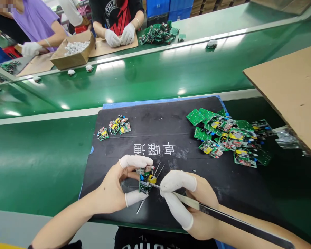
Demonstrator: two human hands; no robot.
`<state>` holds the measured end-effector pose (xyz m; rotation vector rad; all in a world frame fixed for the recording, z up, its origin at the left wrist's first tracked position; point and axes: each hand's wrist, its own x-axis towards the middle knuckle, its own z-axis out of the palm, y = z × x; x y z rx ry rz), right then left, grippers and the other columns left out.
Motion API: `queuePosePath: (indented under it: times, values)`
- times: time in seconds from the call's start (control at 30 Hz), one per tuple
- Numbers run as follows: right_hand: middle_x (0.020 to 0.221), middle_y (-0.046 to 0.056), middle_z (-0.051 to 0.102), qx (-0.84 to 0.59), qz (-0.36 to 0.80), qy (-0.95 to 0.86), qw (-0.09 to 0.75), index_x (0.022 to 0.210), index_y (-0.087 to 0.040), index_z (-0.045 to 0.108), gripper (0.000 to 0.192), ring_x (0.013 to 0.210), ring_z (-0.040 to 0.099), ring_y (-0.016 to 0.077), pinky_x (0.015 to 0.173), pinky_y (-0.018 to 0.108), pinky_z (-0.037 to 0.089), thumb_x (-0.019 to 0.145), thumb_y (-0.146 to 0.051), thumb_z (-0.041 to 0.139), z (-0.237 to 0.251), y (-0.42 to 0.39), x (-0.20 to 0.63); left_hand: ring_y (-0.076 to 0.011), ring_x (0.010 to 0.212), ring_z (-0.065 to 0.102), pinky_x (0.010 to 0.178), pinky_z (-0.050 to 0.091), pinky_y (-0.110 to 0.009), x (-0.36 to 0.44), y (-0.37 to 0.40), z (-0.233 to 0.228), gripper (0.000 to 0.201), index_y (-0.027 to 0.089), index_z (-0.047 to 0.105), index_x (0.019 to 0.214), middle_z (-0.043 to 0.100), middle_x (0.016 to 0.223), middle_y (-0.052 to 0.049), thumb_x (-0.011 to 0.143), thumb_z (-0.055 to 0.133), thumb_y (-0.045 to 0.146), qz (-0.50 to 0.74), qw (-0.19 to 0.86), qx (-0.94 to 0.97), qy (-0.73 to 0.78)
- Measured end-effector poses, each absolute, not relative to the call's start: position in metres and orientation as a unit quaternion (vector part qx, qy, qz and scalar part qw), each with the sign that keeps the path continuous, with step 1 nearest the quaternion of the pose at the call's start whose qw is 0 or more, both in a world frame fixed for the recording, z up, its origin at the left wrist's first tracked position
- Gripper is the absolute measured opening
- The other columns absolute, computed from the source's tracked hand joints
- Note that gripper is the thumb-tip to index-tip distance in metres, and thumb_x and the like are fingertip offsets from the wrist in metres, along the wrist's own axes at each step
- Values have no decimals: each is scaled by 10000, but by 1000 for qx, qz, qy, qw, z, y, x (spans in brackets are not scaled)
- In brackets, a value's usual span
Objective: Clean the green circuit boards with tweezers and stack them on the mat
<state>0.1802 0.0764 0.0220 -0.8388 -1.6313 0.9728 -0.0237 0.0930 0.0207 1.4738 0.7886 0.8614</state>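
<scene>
My left hand, with white finger cots on thumb and finger, is closed around the edges of a small green circuit board. The board is tilted up and carries a yellow part, blue parts and other components. Thin metal wires stick out beside it, and more show below it. Between the white-capped thumb and finger of my right hand are metal tweezers, whose tip reaches the components near the yellow part. Whether the tip grips anything is too small to tell.
On the black mat lie several boards at left and a larger board pile at right. Cardboard overhangs the right side. Beyond runs a green conveyor with white-topped pieces. Gloved co-workers sit opposite, near a cardboard box.
</scene>
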Motion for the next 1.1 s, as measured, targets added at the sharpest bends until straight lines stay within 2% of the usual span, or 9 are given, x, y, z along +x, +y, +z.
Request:
queuePosePath:
  times: [0.13, 0.27, 0.4, 0.57, 0.77, 0.97, 1.1]
  values:
    - [597, -36, 570, -363, 393, -696, 480, 774, -213, 512, 175, 460, 536, 85, 461, 192, 455, 749, -46, 467, 25, 80, 178, -148, 1096, 645, 855, 566, -175, -22, 92, 21, 486, 283, 568, 1140, 630, 1235, -41, 754, 709, 23, 357, 550, 669, 350]
    - [564, -47, 548, -380, 434, -683, 447, 721, -205, 512, 148, 446, 499, 77, 456, 186, 422, 761, -70, 465, 22, 81, 179, -135, 1030, 673, 869, 555, -171, -25, 93, 19, 508, 289, 591, 1153, 665, 1199, -25, 730, 760, 62, 336, 559, 662, 370]
    - [607, -29, 598, -349, 527, -638, 440, 731, -209, 515, 116, 518, 560, 109, 516, 220, 449, 753, -109, 461, 14, 79, 181, -152, 1020, 685, 855, 564, -185, -26, 97, 18, 562, 293, 608, 1159, 697, 1155, -13, 681, 817, 84, 323, 609, 625, 366]
    - [582, -3, 632, -328, 712, -477, 397, 712, -198, 524, 65, 542, 574, 138, 566, 267, 463, 733, -144, 494, 12, 80, 180, -170, 980, 697, 794, 581, -200, -27, 99, 19, 539, 259, 640, 1124, 725, 1089, -25, 647, 857, 132, 291, 681, 568, 359]
    - [501, -13, 637, -293, 812, -342, 372, 665, -191, 517, 40, 473, 561, 116, 528, 240, 424, 663, -151, 516, 24, 86, 177, -200, 913, 705, 688, 580, -226, -27, 99, 16, 523, 214, 623, 1080, 718, 1044, -52, 624, 878, 199, 232, 775, 478, 342]
    - [475, -5, 655, -276, 844, -300, 349, 639, -179, 531, 23, 426, 596, 114, 433, 187, 393, 640, -158, 540, 21, 88, 177, -185, 846, 709, 668, 561, -212, -24, 99, 14, 517, 200, 644, 1050, 724, 936, -34, 599, 896, 231, 218, 804, 447, 326]
    - [471, 10, 670, -255, 866, -280, 326, 645, -167, 539, 33, 380, 616, 121, 349, 142, 333, 618, -162, 521, 19, 90, 175, -182, 862, 709, 664, 555, -196, -24, 98, 13, 513, 200, 664, 1052, 725, 958, -39, 598, 899, 240, 211, 816, 436, 316]
